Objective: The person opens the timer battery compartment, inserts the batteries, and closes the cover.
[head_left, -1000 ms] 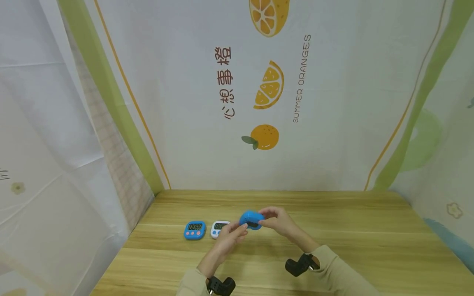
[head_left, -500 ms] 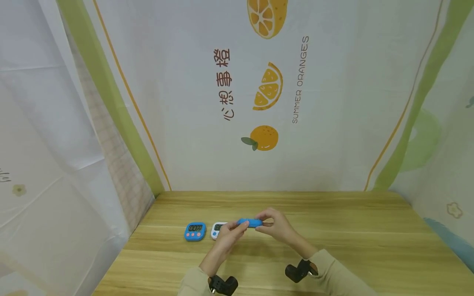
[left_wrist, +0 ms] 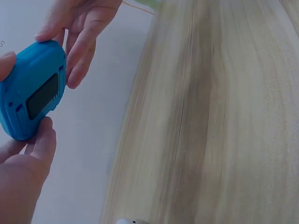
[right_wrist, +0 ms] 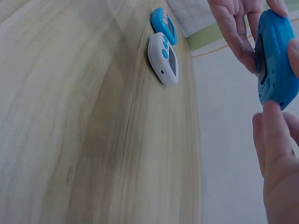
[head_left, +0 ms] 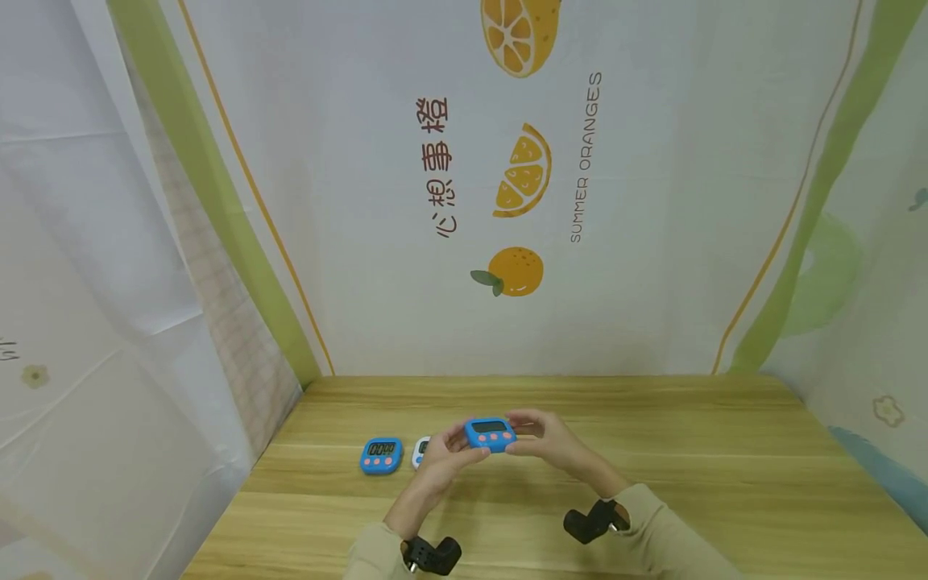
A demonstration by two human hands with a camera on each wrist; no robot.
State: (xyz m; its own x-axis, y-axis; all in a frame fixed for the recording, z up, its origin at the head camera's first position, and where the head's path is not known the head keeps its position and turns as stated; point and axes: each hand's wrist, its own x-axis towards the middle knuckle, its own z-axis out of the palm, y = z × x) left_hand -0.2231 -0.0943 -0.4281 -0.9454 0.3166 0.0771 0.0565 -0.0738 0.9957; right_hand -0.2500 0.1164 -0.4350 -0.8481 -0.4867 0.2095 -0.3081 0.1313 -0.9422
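Observation:
A blue kitchen timer [head_left: 490, 435] is held up above the table between both hands, its pink buttons and blank dark screen turned toward the head camera. My left hand [head_left: 441, 467] pinches its left end with thumb and fingers. At the opposite end, my right hand [head_left: 554, 447] grips the edge between thumb and fingers. The left wrist view shows the back of this blue timer [left_wrist: 35, 91], with a dark rectangular recess. On the table, a white timer [head_left: 420, 453] is mostly hidden behind the left hand in the head view.
A second blue timer [head_left: 380, 456] with lit digits and pink buttons lies left of the white timer [right_wrist: 163, 58]. The wooden table [head_left: 652, 451] meets a fabric backdrop [head_left: 623, 322] printed with oranges at its far edge.
Between the hands the blue timer has turned from its tilted underside, through edge-on, to button side showing. The left hand now covers more of the white timer.

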